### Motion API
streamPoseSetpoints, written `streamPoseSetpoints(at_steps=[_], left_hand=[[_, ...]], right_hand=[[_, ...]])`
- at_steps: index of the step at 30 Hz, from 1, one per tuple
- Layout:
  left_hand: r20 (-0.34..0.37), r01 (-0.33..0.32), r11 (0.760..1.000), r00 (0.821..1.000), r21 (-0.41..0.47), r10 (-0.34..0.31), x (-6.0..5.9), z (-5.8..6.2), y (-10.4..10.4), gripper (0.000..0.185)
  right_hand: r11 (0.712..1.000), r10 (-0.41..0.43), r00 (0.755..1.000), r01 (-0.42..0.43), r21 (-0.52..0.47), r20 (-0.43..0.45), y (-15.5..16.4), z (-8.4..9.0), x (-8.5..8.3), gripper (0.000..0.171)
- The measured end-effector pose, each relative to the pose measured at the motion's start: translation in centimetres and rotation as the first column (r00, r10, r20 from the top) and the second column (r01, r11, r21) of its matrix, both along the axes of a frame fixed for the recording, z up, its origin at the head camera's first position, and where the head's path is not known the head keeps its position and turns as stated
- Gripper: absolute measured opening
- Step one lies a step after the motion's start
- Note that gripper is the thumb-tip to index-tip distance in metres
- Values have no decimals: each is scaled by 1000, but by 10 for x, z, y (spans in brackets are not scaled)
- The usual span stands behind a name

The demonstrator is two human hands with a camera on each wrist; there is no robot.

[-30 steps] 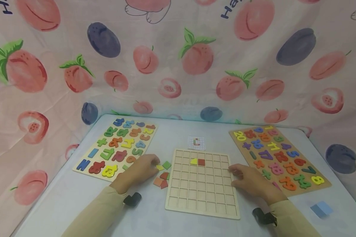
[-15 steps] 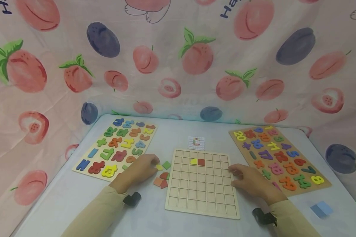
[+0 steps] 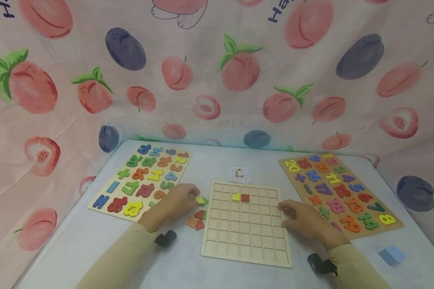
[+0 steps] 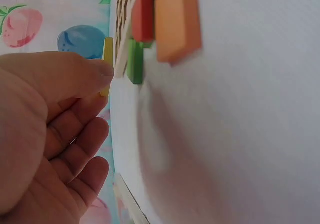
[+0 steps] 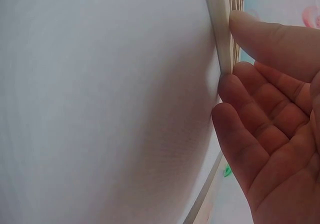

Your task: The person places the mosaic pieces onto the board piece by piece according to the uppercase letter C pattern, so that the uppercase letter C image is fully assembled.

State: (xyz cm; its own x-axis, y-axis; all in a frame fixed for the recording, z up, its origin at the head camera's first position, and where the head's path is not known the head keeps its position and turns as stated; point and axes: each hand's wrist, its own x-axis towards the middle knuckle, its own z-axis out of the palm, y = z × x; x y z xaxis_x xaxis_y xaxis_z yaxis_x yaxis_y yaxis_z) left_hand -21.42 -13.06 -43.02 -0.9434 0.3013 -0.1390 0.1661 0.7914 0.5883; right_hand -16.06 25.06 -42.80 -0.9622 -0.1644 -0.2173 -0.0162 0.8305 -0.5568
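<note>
- Yellow is what I pinch: my left hand (image 3: 173, 204) grips a small yellow piece (image 3: 200, 198) between thumb and fingertips, just off the left edge of the wooden grid board (image 3: 246, 222); in the left wrist view the yellow piece (image 4: 107, 59) stands edge-on at my thumb tip, with my other fingers (image 4: 75, 149) loosely curled under it
- at 5 o'clock from that piece, on the white table (image 3: 94, 237), lie loose tiles: a green tile (image 3: 204, 200) half hidden behind the yellow one, a red tile (image 3: 200, 214) and an orange tile (image 3: 192, 222), close together and just beside the board's left rim
- my right hand (image 3: 304, 220) rests at the board's right edge, at 3 o'clock of the grid; in the right wrist view my fingertips (image 5: 235, 91) press against the board's rim and my thumb lies on top of it, fingers fairly straight, nothing held
- on the grid, in row 2 from the far edge, sit 2 pieces side by side and touching: a yellow quarter-round (image 3: 236, 196) and a red square (image 3: 245, 197)
- at 12 o'clock from the board lies a small pattern card (image 3: 239, 174), apart from it
- at 10 o'clock lies a number puzzle board (image 3: 141, 180); at 2 o'clock lies a second number puzzle (image 3: 338, 190), its near edge just beside my right hand
- at 4 o'clock, well apart, lies a blue block (image 3: 392, 254)
</note>
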Motion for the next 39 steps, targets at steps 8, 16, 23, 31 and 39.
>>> streamPoseSetpoints(at_steps=[8, 16, 23, 31, 39], left_hand=[[47, 28, 999, 998, 35, -29, -4, 4, 13, 29], [-27, 119, 992, 993, 34, -118, -13, 0, 31, 27], [55, 70, 995, 996, 75, -74, -17, 2, 51, 33], [50, 94, 994, 994, 55, -97, -21, 1, 70, 36], [-34, 197, 978, 980, 75, -195, -26, -4, 86, 30]], right_hand=[[1000, 1, 1000, -1, -3, -4, 0, 0, 0, 51], [1000, 2, 1000, -2, -5, 0, 1, 1, 1, 51], [1000, 2, 1000, -2, -15, -1, 0, 1, 1, 51], [1000, 13, 1000, -13, -21, -8, 2, 0, 0, 51], [1000, 5, 1000, -4, -14, 10, 1, 0, 0, 51]])
